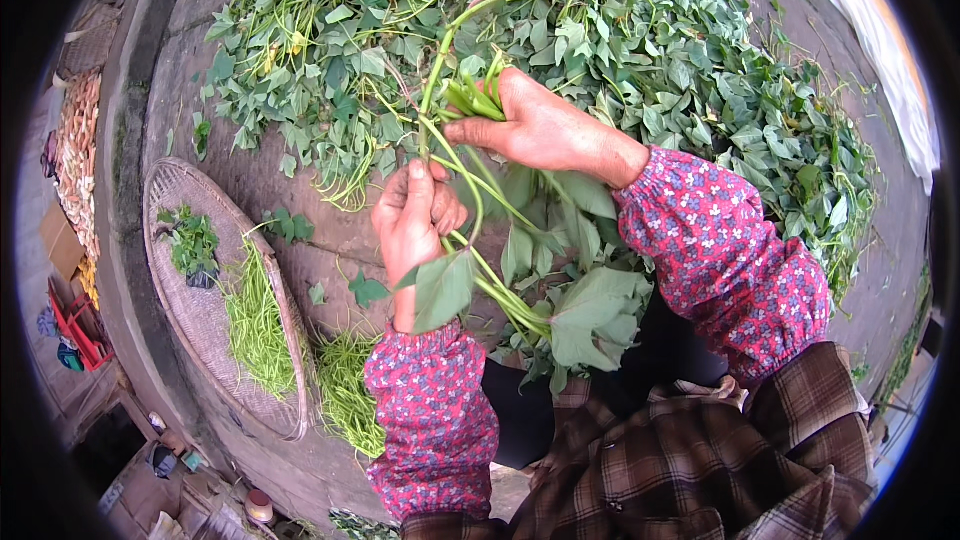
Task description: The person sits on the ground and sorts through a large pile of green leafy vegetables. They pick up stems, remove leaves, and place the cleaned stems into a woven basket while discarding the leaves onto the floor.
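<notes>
My left hand (412, 220) is closed, thumb and fingers pinching a long sweet potato vine (432, 85). The vine rises between my hands and bends away to the upper right. My right hand (545, 128) is closed around a small bunch of green leaf stalks (478, 98), its fingertips close to the vine. Large leaves (597, 315) hang on stalks below my hands, in front of my lap. Both my forearms are in red flowered sleeves.
A big heap of leafy vines (640, 50) spreads across the far ground. At the left lies a shallow woven basket (215, 315) with bare green stalks (262, 325) and a leafy bunch (193, 245). More stalks (348, 390) lie beside it. White sheeting (880, 40) borders the right.
</notes>
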{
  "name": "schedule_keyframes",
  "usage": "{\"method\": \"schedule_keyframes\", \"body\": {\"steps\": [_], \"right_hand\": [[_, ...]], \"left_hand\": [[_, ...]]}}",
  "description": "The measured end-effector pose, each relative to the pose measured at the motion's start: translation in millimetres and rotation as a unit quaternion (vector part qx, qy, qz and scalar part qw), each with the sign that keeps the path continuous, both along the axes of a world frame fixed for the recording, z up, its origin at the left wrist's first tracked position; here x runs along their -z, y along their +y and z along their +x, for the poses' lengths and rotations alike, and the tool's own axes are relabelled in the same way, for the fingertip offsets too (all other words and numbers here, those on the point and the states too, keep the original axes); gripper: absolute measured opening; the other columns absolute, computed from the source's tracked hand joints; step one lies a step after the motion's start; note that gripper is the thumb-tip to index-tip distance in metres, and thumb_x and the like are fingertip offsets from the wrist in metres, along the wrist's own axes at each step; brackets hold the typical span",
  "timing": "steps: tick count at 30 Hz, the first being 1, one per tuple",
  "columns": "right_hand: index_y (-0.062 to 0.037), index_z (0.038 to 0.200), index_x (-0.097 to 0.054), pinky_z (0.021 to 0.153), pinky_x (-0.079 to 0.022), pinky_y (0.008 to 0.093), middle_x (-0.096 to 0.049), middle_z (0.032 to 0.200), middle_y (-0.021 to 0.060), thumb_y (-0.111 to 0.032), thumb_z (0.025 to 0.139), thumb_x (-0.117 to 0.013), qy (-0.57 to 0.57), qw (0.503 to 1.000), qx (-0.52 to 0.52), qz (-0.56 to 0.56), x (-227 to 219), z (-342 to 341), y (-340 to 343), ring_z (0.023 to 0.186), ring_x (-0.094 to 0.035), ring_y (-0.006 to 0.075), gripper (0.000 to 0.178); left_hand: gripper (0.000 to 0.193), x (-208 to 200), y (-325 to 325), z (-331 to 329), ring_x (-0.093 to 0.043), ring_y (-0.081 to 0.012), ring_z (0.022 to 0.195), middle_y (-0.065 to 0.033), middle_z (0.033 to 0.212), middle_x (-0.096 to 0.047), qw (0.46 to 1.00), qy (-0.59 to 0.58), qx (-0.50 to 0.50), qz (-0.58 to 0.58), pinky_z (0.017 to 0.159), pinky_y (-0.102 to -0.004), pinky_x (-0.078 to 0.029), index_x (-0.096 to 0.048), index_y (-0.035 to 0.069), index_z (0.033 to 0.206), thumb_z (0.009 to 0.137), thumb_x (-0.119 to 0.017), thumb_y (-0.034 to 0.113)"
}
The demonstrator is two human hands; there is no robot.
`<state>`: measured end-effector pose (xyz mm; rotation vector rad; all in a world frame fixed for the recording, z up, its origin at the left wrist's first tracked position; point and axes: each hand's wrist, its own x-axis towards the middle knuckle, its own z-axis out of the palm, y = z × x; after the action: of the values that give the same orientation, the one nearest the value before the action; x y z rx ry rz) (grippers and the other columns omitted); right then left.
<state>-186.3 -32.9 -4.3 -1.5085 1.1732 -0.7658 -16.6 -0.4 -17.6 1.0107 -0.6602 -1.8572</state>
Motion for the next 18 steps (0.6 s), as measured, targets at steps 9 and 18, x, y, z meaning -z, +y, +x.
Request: {"method": "schedule_keyframes", "body": {"steps": [9, 18], "right_hand": [[-0.0014, 0.075, -0.055, 0.057, -0.05, 0.0397, -0.059, 0.075, 0.0143, 0.002, 0.062, -0.052, 0.38, 0.868, 0.088, -0.307, 41, -21, -16, 0.065, -0.059, 0.0314, 0.013], [-0.0013, 0.084, -0.061, 0.064, -0.048, 0.0359, -0.062, 0.073, 0.0137, -0.015, 0.078, -0.056, 0.471, 0.877, 0.079, -0.044, 59, -93, -37, 0.068, -0.062, 0.0258, 0.015]], "left_hand": [[0.021, -8, 4, -24, -0.028, -0.0045, 0.043, 0.0049, 0.051, -0.034, 0.992, -0.038, -0.024, 0.12, 0.041, -0.0197, -0.023, -0.051, 0.002, 0.078, 0.09, -0.047, 0.018], [0.025, -11, 5, 18, -0.025, -0.0033, 0.043, 0.0063, 0.05, -0.032, 0.995, -0.076, -0.072, -0.002, 0.041, -0.0209, -0.023, -0.052, 0.002, 0.075, 0.091, -0.046, 0.02]]}}
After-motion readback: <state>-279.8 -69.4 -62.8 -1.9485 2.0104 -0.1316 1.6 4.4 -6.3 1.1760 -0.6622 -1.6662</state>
